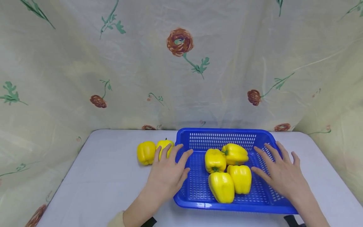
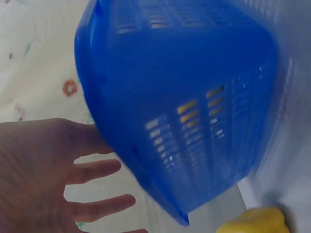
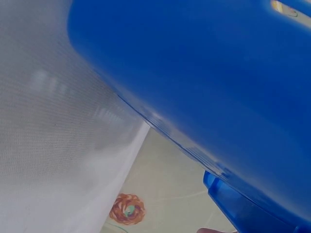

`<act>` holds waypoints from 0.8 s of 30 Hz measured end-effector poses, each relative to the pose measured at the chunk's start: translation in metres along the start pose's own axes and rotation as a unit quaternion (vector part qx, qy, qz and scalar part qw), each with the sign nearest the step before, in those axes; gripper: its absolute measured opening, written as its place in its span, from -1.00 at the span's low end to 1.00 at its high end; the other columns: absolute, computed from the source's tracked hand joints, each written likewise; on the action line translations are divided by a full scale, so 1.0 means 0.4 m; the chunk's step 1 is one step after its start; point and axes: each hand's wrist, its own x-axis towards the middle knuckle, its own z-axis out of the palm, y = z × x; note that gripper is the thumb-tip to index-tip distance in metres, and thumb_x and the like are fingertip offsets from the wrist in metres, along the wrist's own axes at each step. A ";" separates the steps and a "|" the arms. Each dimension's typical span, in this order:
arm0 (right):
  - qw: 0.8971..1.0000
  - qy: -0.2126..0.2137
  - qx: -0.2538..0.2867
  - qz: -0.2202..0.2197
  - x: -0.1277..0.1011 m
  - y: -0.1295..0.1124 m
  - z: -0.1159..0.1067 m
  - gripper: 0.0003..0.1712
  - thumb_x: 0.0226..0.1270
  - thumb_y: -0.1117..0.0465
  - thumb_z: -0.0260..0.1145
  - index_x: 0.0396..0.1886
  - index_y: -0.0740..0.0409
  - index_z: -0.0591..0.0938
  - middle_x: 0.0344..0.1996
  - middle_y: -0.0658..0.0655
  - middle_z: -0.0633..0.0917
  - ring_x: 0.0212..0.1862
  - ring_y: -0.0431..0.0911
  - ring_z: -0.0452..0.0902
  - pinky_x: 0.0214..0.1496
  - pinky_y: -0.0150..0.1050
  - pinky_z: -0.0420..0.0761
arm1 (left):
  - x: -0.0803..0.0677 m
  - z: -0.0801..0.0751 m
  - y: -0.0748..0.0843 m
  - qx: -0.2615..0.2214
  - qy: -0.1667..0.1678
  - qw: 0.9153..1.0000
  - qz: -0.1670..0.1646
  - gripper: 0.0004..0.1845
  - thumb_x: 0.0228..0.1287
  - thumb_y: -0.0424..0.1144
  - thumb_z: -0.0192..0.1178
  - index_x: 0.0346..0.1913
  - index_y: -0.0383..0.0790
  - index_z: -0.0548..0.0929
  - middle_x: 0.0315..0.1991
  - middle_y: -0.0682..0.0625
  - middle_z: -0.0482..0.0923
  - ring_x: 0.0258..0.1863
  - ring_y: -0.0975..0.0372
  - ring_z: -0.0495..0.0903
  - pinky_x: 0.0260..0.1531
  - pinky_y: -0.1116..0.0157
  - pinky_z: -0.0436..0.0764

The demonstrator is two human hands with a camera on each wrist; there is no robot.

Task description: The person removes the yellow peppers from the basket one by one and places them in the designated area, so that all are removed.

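Observation:
A blue plastic basket [image 1: 224, 206] with slotted walls holds several yellow bell peppers [image 1: 239, 179] clustered right of its middle. My left hand [image 1: 167, 176] is over the basket's left rim, fingers spread and holding nothing. In the left wrist view that hand [image 2: 36, 170] lies beside the basket's rim [image 2: 90, 63]; I cannot tell whether the thumb touches it. Over the right rim hovers my right hand [image 1: 286, 175], its fingers spread and nothing in them. The right wrist view is mostly filled by the basket's outer wall [image 3: 194, 73], with hardly any of the hand showing.
Outside the basket, two more yellow bell peppers, one at the left [image 1: 146, 153] and one partly behind my left fingers [image 1: 164, 144], sit on the white table [image 1: 93, 186]. A flower-patterned cloth [image 1: 136, 69] hangs behind the table and along both sides.

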 end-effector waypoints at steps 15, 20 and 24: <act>1.000 0.001 0.000 0.000 -0.001 0.003 0.000 -0.07 0.44 -0.35 0.35 0.62 0.01 0.39 0.55 0.50 0.36 0.58 0.59 0.00 0.41 0.82 0.04 | 0.020 0.037 0.104 0.006 -0.068 0.994 0.083 -0.38 0.44 0.29 0.33 0.45 0.19 0.55 0.38 -0.03 0.62 0.41 -0.11 0.59 0.48 -0.28 0.51; 1.000 0.000 0.000 0.000 -0.002 0.001 0.000 -0.07 0.44 -0.35 0.34 0.62 0.02 0.39 0.55 0.50 0.36 0.58 0.58 0.00 0.42 0.81 0.04 | 0.032 0.044 0.130 -0.015 -0.093 0.991 0.093 -0.39 0.43 0.26 0.35 0.48 0.40 0.51 0.38 -0.03 0.62 0.41 -0.11 0.59 0.48 -0.28 0.51; 1.000 0.001 -0.004 -0.001 -0.002 0.000 -0.001 -0.08 0.44 -0.34 0.35 0.61 0.01 0.39 0.55 0.50 0.37 0.58 0.58 0.01 0.42 0.81 0.05 | 0.041 0.050 0.144 -0.025 -0.108 0.989 0.103 -0.47 0.45 0.23 0.34 0.42 0.58 0.53 0.41 0.00 0.60 0.43 -0.13 0.57 0.50 -0.29 0.48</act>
